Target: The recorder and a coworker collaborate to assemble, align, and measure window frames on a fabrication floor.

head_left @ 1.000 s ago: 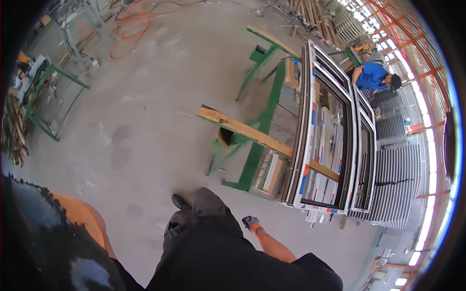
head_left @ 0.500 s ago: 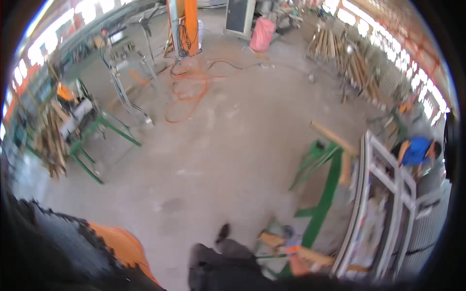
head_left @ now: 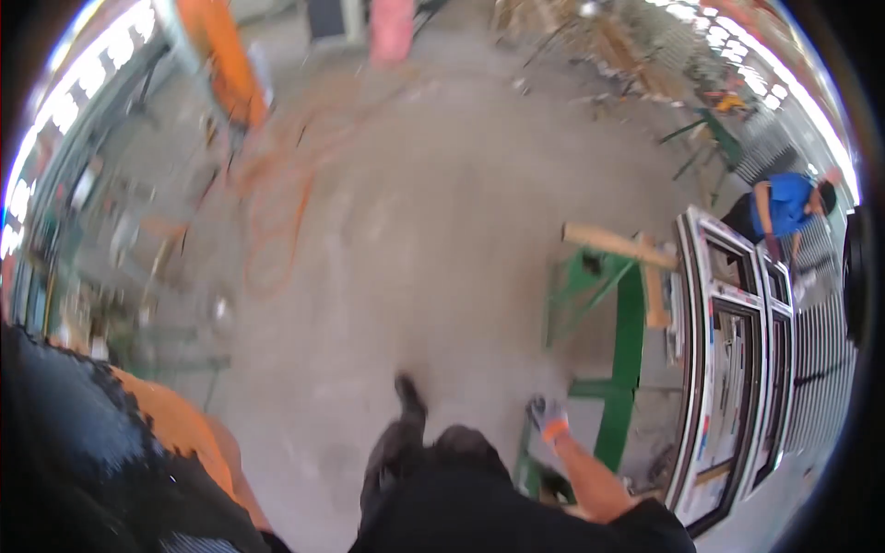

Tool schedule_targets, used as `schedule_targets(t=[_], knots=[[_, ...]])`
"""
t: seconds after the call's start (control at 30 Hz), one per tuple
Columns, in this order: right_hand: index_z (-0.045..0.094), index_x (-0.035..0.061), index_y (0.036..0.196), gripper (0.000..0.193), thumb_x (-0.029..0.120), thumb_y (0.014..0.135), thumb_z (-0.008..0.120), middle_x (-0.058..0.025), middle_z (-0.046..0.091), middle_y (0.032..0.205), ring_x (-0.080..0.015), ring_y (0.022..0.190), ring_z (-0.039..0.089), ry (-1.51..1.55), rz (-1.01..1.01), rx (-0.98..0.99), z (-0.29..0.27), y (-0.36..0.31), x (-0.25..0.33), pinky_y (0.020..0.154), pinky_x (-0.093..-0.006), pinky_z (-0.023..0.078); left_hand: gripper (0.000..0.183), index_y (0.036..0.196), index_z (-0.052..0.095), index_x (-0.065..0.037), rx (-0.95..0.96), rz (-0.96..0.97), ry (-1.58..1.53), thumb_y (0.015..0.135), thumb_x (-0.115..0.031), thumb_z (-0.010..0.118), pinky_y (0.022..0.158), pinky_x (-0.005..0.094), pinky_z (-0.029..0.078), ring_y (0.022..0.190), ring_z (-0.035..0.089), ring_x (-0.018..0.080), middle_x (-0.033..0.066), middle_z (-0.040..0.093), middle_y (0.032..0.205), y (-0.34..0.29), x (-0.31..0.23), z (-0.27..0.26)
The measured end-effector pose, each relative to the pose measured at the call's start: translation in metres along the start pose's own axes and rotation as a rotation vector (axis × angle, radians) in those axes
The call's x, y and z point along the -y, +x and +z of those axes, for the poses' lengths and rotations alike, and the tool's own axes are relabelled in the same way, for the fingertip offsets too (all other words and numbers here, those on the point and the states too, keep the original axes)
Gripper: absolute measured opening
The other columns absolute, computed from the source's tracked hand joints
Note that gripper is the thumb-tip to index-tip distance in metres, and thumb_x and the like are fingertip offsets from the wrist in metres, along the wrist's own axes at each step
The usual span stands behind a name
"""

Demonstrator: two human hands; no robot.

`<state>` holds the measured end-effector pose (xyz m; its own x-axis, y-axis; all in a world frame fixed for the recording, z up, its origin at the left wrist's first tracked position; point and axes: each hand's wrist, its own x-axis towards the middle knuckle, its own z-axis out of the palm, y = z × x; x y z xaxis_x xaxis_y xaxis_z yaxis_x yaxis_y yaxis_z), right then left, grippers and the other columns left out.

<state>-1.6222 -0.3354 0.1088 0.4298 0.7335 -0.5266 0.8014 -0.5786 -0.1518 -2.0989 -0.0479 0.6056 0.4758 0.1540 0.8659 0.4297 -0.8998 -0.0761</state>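
Note:
My right hand (head_left: 546, 417), in a grey glove with an orange cuff, hangs low beside a green metal stand (head_left: 630, 341). I see nothing in it, but its small, blurred fingers do not show whether they are apart or curled. Very close at the lower left looms my left hand (head_left: 69, 433), in a dark, rough-looking glove with an orange cuff, its bare wrist below. Shadow and the picture's rim hide its fingers and anything they might hold. To the right of the stand lean white-and-dark window frames (head_left: 696, 369).
Wooden beams (head_left: 618, 244) lie across the green stand. A person in a blue shirt (head_left: 790, 205) bends behind the window frames. Orange hose (head_left: 300, 221) loops on the floor at the left, near an orange column (head_left: 221, 60). A pink sack (head_left: 392, 32) stands at the back.
The view has swung, shifting the column and sack leftward and up. My right hand and forearm now show more fully beside the stand. My legs have changed position in a step.

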Motion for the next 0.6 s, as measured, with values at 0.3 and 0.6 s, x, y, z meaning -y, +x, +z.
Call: schedule_targets(t=[0.3, 0.6], knots=[[0.062, 0.0107, 0.103, 0.023, 0.027, 0.096, 0.047, -0.0192, 0.068, 0.1, -0.0419, 0.093, 0.066, 0.442, 0.447, -0.293, -0.009, 0.078, -0.015, 0.075, -0.0473, 0.053, 0.015, 0.09, 0.061, 0.0, -0.071, 0.371, -0.551, 0.08, -0.009, 0.054, 0.065, 0.0389, 0.052, 0.062, 0.056, 0.0249, 0.0118, 0.061, 0.083, 0.177, 0.165, 0.318], [0.069, 0.0129, 0.109, 0.039, 0.045, 0.09, 0.058, -0.0222, 0.07, 0.1, -0.0411, 0.094, 0.067, 0.634, 0.729, -0.041, -0.161, 0.247, 0.038, 0.083, -0.0497, 0.053, 0.033, 0.13, 0.059, 0.003, 0.451, -1.011, -0.963, 0.099, -0.008, 0.055, 0.085, 0.0253, 0.051, 0.095, 0.059, 0.0101, 0.0046, 0.067, 0.106, 0.066, 0.233, 0.709]])
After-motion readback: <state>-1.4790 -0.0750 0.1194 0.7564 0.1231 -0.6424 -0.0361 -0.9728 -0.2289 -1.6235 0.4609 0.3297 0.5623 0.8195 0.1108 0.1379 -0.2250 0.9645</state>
